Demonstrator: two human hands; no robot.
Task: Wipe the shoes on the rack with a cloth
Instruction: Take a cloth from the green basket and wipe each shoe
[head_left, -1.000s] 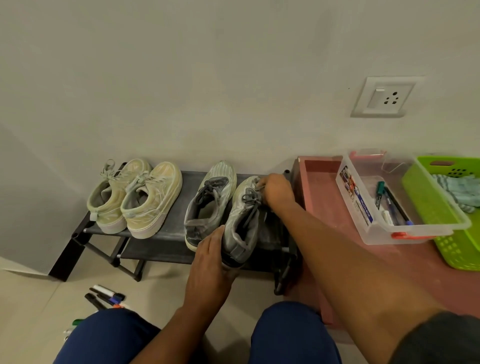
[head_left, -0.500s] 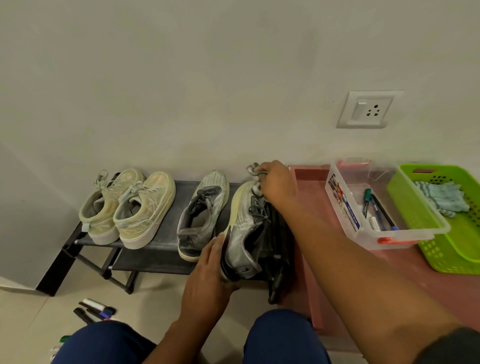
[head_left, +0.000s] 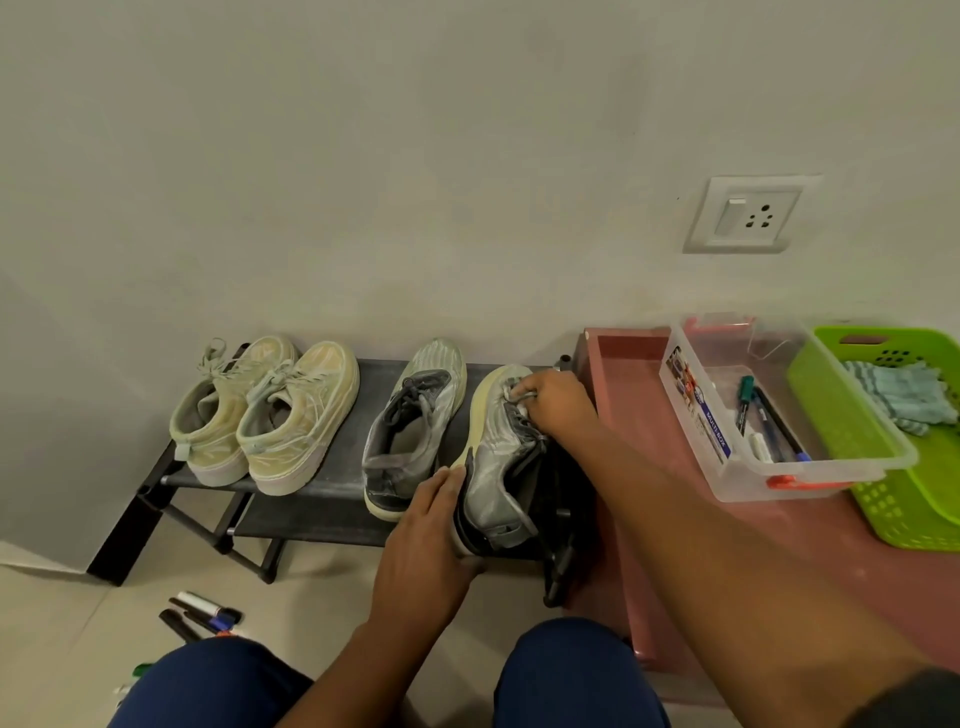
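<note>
hands on grey shoe (head_left: 496, 457), rack (head_left: 343, 480)

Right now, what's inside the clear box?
The clear box holds a few markers lying loose along its floor. Its label covers part of the near wall, so anything behind it is hidden.
</note>
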